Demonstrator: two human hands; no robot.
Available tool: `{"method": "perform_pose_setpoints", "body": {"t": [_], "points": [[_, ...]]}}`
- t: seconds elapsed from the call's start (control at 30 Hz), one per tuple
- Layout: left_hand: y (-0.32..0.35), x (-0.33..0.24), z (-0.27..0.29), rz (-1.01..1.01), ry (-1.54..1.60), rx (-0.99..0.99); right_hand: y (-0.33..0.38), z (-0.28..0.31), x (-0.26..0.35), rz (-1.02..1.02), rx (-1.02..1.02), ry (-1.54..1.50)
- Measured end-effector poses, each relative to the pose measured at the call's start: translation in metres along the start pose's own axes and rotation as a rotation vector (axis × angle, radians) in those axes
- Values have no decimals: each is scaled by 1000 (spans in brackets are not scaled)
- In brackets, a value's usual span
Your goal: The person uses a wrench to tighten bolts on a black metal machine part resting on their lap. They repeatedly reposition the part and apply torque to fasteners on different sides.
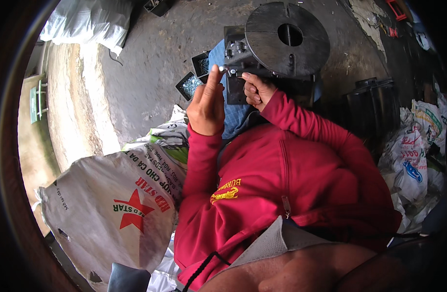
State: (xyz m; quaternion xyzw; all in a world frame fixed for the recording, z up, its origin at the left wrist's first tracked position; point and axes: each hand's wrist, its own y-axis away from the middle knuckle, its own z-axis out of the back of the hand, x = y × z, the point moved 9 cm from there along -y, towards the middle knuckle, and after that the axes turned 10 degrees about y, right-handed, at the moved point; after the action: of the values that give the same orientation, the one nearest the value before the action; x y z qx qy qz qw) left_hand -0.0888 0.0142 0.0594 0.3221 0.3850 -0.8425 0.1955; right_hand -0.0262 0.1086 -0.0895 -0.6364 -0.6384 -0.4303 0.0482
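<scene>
A black disc (308, 51) with a round hole sits over a dark bracket (243, 63) at my lap. Small bolts (233, 71) show at the bracket's near left edge. My left hand (207, 104) is raised beside that edge, index finger and thumb pinching a small shiny bolt (222, 68). Close by on the right, my right hand (258, 91) has its fingers curled, with the index fingertip near the bracket's edge. Whatever lies inside its grip, if anything, is hidden. Blue cloth (233, 119) covers my leg under the bracket.
Two small black trays stand on the floor left of the bracket; one tray (188, 86) holds many small metal pieces. A large white sack (97, 194) fills the lower left. Dark round parts (374, 104) and more sacks (408, 160) lie to the right.
</scene>
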Motion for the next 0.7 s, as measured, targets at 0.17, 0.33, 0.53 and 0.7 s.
{"method": "perform_pose_setpoints", "body": {"t": [0.17, 0.33, 0.53, 0.7], "points": [[10, 12, -36, 24, -385, 312, 0, 0, 0, 34, 8, -38], [-3, -3, -3, -40, -73, -29, 0, 8, -2, 32, -1, -1], [-2, 15, -11, 28, -43, -9, 1, 5, -1, 35, -68, 32], [-11, 28, -30, -49, 78, 25, 1, 7, -2, 49, -82, 19]]}}
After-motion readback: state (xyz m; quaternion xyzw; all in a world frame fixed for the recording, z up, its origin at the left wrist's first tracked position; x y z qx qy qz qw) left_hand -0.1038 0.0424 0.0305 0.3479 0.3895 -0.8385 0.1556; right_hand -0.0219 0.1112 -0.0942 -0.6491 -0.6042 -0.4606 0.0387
